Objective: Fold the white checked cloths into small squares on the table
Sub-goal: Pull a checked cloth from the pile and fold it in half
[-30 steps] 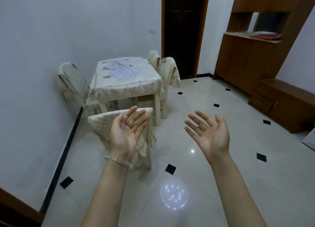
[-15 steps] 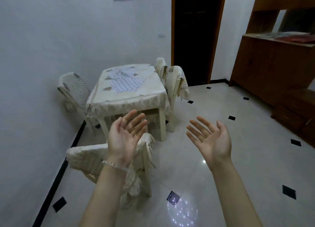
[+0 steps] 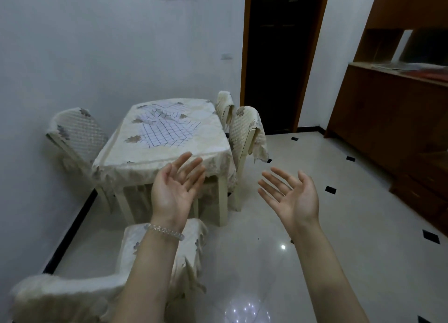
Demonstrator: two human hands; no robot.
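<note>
White checked cloths (image 3: 167, 128) lie spread and rumpled on the small table (image 3: 135, 158), which wears a cream leaf-patterned cover. My left hand (image 3: 175, 191), with a bead bracelet at the wrist, is held palm up in the air in front of the table's near edge, fingers straight and holding nothing. My right hand (image 3: 292, 196) is also palm up and empty, over the floor to the right of the table. Neither hand touches the cloths.
A covered chair (image 3: 72, 296) stands just below my left arm, between me and the table. More covered chairs stand at the table's left (image 3: 77, 136) and right (image 3: 244, 138). A dark doorway (image 3: 278, 56) and a wooden cabinet (image 3: 392, 109) lie beyond; glossy tiled floor (image 3: 339, 225) stretches to the right.
The view has come closer to the table, which now looks larger. The near chair has dropped lower in the frame. Both hands stay palm up and empty.
</note>
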